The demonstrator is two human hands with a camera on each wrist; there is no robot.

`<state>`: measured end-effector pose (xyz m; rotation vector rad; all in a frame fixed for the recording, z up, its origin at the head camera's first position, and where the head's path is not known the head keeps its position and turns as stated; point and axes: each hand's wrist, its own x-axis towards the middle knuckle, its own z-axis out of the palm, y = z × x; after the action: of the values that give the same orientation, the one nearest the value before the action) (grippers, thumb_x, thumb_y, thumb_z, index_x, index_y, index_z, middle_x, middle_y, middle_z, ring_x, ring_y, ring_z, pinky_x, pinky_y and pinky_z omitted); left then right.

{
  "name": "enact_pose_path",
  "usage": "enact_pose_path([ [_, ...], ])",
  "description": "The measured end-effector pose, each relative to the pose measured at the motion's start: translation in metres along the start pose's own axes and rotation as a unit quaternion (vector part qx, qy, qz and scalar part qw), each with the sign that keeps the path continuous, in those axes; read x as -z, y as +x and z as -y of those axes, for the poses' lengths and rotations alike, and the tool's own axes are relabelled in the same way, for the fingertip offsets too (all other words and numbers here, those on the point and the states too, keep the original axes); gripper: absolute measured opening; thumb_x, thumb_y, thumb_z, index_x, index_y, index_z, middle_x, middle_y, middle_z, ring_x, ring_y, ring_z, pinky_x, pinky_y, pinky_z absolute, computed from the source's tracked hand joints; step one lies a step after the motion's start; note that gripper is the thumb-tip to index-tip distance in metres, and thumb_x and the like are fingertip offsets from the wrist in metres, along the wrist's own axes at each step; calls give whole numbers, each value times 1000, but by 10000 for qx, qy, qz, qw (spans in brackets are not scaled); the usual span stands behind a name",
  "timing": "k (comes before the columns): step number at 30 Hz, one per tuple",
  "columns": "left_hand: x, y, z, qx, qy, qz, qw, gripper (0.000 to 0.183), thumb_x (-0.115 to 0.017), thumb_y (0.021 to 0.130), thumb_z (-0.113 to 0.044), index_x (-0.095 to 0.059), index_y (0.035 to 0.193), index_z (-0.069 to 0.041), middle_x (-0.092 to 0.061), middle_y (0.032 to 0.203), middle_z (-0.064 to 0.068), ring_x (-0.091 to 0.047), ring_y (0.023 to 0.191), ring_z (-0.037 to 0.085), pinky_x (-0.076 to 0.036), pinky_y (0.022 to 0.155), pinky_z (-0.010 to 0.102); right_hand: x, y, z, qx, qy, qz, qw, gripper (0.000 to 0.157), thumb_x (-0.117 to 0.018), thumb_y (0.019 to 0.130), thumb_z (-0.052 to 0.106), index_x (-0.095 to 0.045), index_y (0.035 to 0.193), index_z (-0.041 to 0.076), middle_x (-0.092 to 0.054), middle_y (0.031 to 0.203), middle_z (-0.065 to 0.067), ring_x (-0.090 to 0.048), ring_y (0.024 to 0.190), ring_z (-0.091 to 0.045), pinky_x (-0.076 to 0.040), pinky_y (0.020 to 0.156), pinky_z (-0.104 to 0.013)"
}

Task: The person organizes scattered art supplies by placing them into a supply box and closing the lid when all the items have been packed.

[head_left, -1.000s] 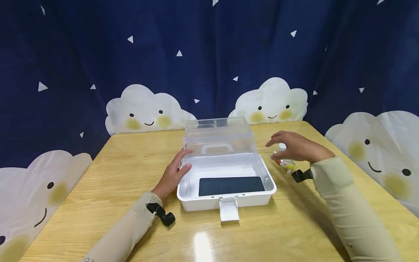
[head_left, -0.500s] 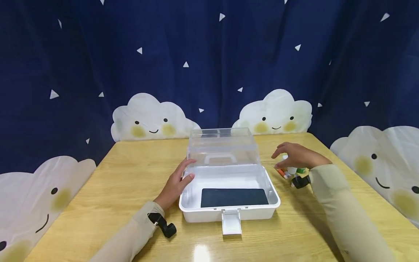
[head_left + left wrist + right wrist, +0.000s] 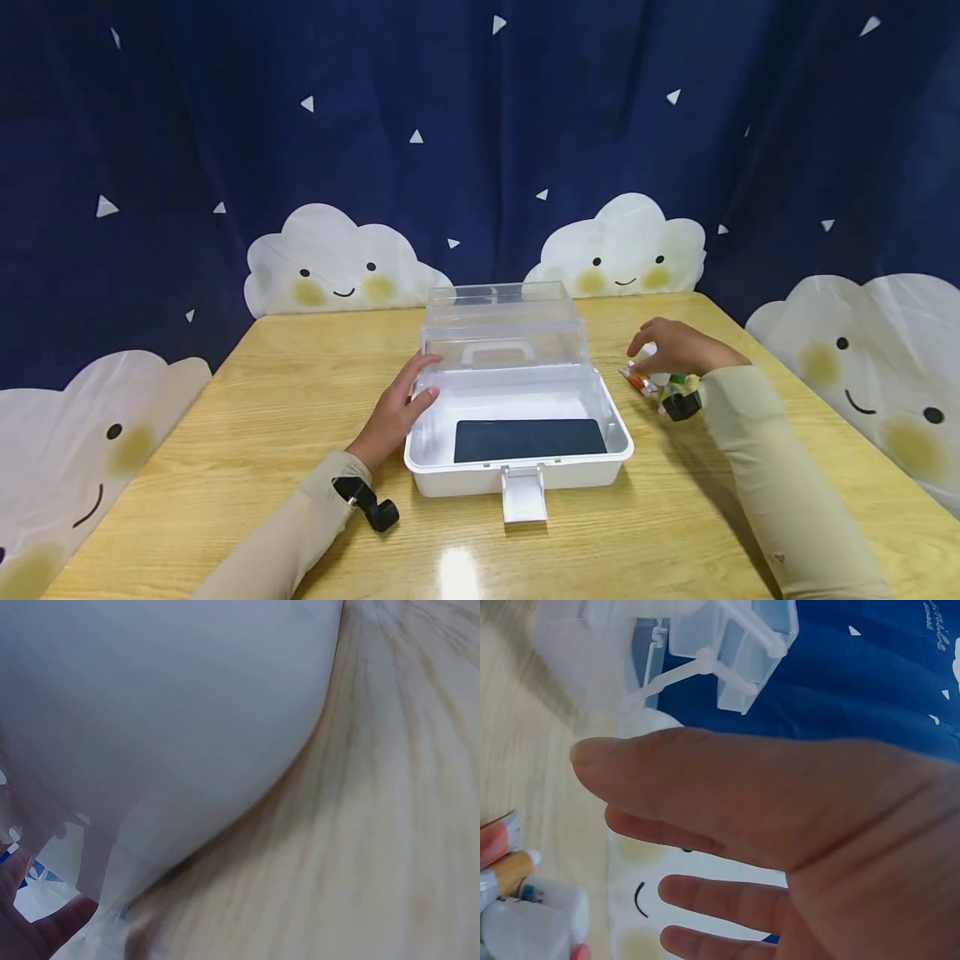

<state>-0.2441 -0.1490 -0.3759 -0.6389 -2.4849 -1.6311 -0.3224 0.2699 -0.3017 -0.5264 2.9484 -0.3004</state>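
A white storage box (image 3: 517,476) stands on the table with its clear lid (image 3: 498,304) up. A flat dark panel (image 3: 528,440) lies on its floor at the front. My left hand (image 3: 392,413) holds the box's left wall near the back corner, thumb over the rim; its other fingers are mostly hidden outside. To the right of the box, my right hand (image 3: 677,347) hovers over a small heap, thumb and fingers apart with nothing between them. In the heap are a white bottle (image 3: 525,930), an orange-brown tube (image 3: 516,871) with a white cap and a red-ended piece (image 3: 493,844).
A white latch flap (image 3: 523,495) hangs from the box's front over the wooden table (image 3: 225,467). Clear trays on white hinged arms (image 3: 694,667) show under the raised lid in the right wrist view. A dark blue curtain (image 3: 360,100) with clouds hangs behind the table.
My right hand has shifted slightly right and come lower over the heap. The left hand stays on the box wall. The head view has tilted up, then back down a little.
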Motion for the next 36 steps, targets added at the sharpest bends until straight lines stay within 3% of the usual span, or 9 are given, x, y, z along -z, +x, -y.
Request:
enact_pose_path([
  [5,-1,0,1,18,-64,-4,10000,48,-51,100,-22,-38,145,-13,-12,160,13,-14,145,36,-24,105,66,-7,2,-7,214,-30,-115,9997,27,-77,79,22,-73,98,5,-56,120,-27,-50,113,-46,-43,92,-55],
  [17,0,0,0,-44,-61,-50,10000,47,-51,100,-21,-39,145,-13,-14,160,14,-14,145,36,-24,105,66,-15,7,-17,110,34,-17,9999,28,-77,77,19,-72,98,0,-56,110,-25,-52,104,-42,-44,88,-52],
  [26,-2,0,0,-110,-72,-64,9999,47,-51,100,-20,-40,144,-11,-14,160,15,-15,145,36,-24,105,66,-22,5,-18,51,-70,92,9999,27,-77,77,19,-73,98,3,-39,132,-42,-42,119,-55,-40,95,-57],
  [30,-1,-1,1,-96,-92,-66,9999,47,-51,100,-20,-40,144,-11,-14,160,15,-14,145,36,-24,105,67,-23,5,-18,-1,-33,130,9999,26,-77,78,20,-73,98,5,-35,136,-43,-39,121,-56,-40,96,-57],
  [36,-1,-1,0,-86,-74,-66,9999,47,-51,100,-20,-40,144,-11,-14,160,15,-15,145,36,-25,105,67,-25,8,-18,73,-14,225,9997,26,-77,77,19,-73,98,4,-53,119,-29,-54,103,-42,-47,83,-49],
])
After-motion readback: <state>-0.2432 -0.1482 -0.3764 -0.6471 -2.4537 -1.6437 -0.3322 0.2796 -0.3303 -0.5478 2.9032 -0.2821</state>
